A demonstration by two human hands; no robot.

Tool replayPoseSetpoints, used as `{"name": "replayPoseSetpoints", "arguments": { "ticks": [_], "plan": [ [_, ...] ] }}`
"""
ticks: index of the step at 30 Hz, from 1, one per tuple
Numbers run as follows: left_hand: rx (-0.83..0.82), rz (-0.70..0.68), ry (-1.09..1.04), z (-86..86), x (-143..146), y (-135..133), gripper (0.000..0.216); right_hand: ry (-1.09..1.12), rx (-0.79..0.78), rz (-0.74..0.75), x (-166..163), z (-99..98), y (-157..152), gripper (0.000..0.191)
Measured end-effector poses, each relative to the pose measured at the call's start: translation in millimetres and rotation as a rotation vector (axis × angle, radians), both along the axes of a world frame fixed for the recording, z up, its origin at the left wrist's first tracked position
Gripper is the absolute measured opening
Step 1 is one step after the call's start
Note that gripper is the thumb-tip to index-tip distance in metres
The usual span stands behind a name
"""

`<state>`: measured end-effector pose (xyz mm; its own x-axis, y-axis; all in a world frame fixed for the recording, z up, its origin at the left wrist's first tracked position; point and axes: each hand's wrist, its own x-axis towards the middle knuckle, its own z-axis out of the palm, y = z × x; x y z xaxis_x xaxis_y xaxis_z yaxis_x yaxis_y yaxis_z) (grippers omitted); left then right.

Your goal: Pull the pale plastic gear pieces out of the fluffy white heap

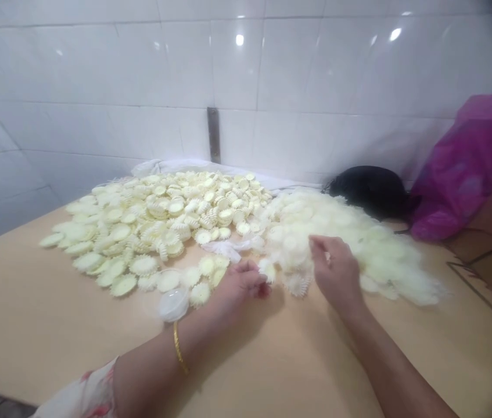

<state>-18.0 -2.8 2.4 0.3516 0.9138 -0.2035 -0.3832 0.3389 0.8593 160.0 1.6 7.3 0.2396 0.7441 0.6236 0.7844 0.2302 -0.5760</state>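
Observation:
A wide heap of pale yellow frilled round pieces [162, 220] covers the back left of the tan table [54, 331]. Beside it on the right lies a fluffier, whiter heap of similar pieces [359, 244]. My left hand [239, 285], a gold bangle on its wrist, is closed in a pinch on one small frilled piece [266, 270] between the heaps. My right hand [335, 270] rests at the near edge of the white heap, fingers curled onto pieces there; what it grips is blurred.
A small clear round lid or cup [173, 303] lies by my left wrist. A black bag [370, 188] and a magenta plastic bag [472, 168] sit at the back right against the white tiled wall. A cardboard piece [489, 273] lies at the right edge.

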Motion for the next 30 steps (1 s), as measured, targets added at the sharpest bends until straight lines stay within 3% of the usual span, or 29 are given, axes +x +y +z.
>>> {"name": "replayPoseSetpoints", "arguments": {
  "ticks": [4, 11, 14, 17, 23, 30],
  "plan": [
    [-0.008, 0.002, -0.071, 1.3, 3, -1, 0.016, 0.176, -0.195, 0.403, -23, 12.1, -17, 0.018],
    [0.014, -0.033, -0.125, 0.1, 1, 0, 0.011, 0.465, -0.466, 0.635, -39, 13.6, -23, 0.013],
    [-0.017, -0.070, -0.153, -1.4, 0, 1, 0.004, 0.434, -0.440, 0.593, -38, 11.6, -22, 0.011],
    [-0.075, -0.104, -0.173, -2.4, 1, 2, 0.013, 0.284, -0.309, 0.525, -40, 8.2, -22, 0.007],
    [-0.189, -0.051, -0.185, -2.3, 1, 5, 0.008, 0.047, -0.117, 0.532, -40, 4.2, -24, 0.014],
    [-0.148, -0.022, -0.117, -2.3, 0, 5, 0.002, 0.004, -0.151, 0.530, -36, 4.7, -20, 0.013]
  ]
}}
